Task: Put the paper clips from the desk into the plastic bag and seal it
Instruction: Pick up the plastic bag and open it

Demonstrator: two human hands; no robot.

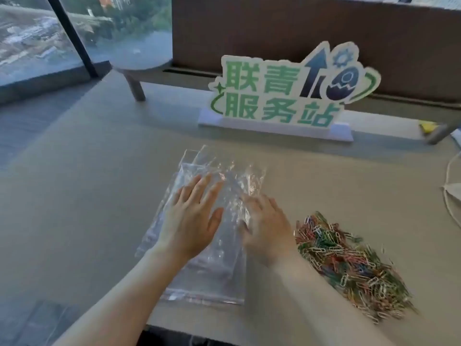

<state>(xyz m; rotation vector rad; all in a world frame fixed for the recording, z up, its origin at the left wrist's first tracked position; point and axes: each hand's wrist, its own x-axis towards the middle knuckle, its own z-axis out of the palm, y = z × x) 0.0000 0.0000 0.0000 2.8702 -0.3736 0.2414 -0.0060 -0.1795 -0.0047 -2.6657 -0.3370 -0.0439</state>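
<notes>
Left arm: bare forearm, rising from the near left edge toward the centre.
Left hand (193, 218): palm down, flat, fingers (199, 186) straight and slightly spread, pointing far; thumb angled to the right.
Right arm: bare forearm, coming in from the near right, angled far and left.
Right hand (268, 229): palm down, fingers curled and blurred, beside the left hand; whether they pinch anything cannot be told.

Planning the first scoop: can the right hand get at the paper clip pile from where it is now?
Probably yes. The right hand rests on the plastic bag, and the paper clip pile lies uncovered on the desk just to its right, with nothing between them.
</notes>
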